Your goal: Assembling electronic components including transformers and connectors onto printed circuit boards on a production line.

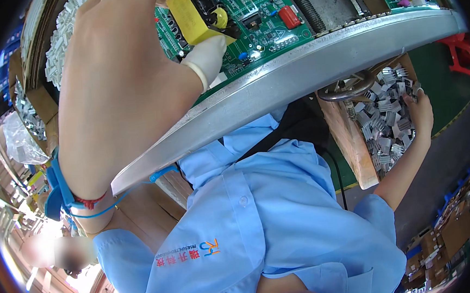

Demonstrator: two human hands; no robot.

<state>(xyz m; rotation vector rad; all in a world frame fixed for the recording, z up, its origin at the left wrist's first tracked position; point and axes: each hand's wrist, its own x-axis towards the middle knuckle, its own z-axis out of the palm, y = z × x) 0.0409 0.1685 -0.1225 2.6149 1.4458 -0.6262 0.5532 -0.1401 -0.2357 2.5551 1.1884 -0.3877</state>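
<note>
My left hand (126,72) reaches over the green circuit board (271,35) at the top. Its thumb, in a white finger cot, presses the near end of a yellow-wrapped transformer (189,20); the other fingers are mostly cut off or hidden, and the hand looks closed around it. Low on the right, my right hand (421,114) is at the edge of an open box full of silver finned heat sinks (388,116). Its fingers are bent in against the pieces and seem to pinch a heat sink, though the grip is small in view.
A curved metal rail (295,69) runs along the board's near side. White parts (67,41) fill a box at the upper left. A blue wrist strap (58,183) with a cord circles my left wrist. A red stool (460,54) stands at far right.
</note>
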